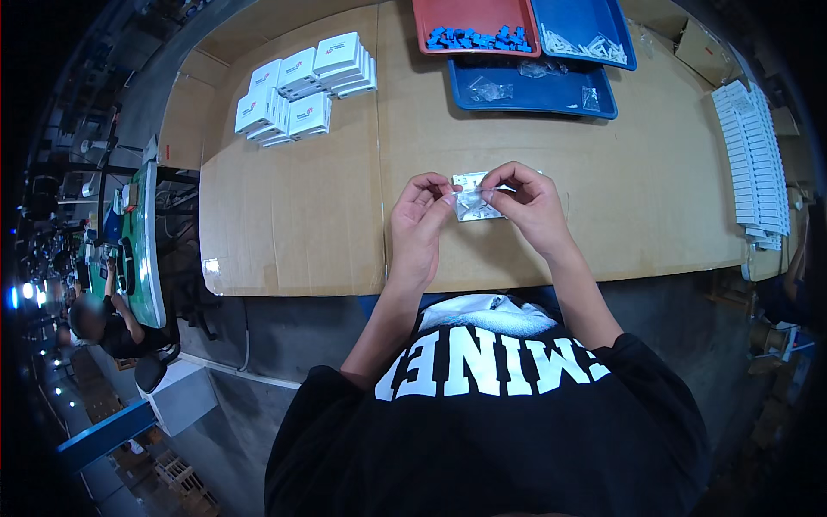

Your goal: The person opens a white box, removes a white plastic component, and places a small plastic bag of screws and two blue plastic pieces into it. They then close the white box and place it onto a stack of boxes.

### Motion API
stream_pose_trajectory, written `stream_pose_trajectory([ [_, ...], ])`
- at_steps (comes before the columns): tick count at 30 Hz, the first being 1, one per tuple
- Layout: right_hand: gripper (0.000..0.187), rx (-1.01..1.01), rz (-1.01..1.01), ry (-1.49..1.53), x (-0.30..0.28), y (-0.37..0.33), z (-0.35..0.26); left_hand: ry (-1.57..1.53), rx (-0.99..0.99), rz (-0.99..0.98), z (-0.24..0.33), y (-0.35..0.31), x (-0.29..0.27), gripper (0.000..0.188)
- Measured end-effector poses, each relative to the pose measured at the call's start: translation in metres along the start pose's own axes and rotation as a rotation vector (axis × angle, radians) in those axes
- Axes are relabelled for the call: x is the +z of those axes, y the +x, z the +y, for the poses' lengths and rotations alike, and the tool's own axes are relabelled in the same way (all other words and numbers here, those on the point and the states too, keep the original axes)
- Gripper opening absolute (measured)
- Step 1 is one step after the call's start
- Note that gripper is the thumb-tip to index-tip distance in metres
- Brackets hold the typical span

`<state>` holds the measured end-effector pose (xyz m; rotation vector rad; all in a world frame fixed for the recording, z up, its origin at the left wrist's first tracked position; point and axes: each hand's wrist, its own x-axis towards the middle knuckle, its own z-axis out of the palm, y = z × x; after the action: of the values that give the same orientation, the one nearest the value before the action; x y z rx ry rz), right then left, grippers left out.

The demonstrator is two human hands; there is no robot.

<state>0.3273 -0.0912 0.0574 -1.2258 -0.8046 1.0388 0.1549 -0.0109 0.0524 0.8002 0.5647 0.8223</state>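
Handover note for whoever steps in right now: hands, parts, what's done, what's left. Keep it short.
Left hand: fingers pinch the left edge of a small clear plastic bag, held over the cardboard-covered table.
Right hand: fingers pinch the bag's top right edge.
Parts: red tray of small blue plastic pieces, blue tray of white pieces, and a second blue tray with clear bags, all at the far edge.
Done: white square boxes stacked far left; a row of flat white items on the right.
Left: the bag in hand; its contents and whether it is sealed cannot be made out.
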Motion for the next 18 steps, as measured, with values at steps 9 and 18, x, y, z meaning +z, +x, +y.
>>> stream_pose_trajectory([
  [9, 0.007, 0.061, -0.057, 0.044, -0.002, -0.001, -0.007, 0.053, 0.055, 0.040, -0.003, 0.001, -0.001, 0.026],
  [18, 0.008, 0.070, 0.065, 0.004, -0.004, -0.001, 0.006, 0.348, -0.078, -0.029, -0.013, 0.004, -0.008, 0.021],
])
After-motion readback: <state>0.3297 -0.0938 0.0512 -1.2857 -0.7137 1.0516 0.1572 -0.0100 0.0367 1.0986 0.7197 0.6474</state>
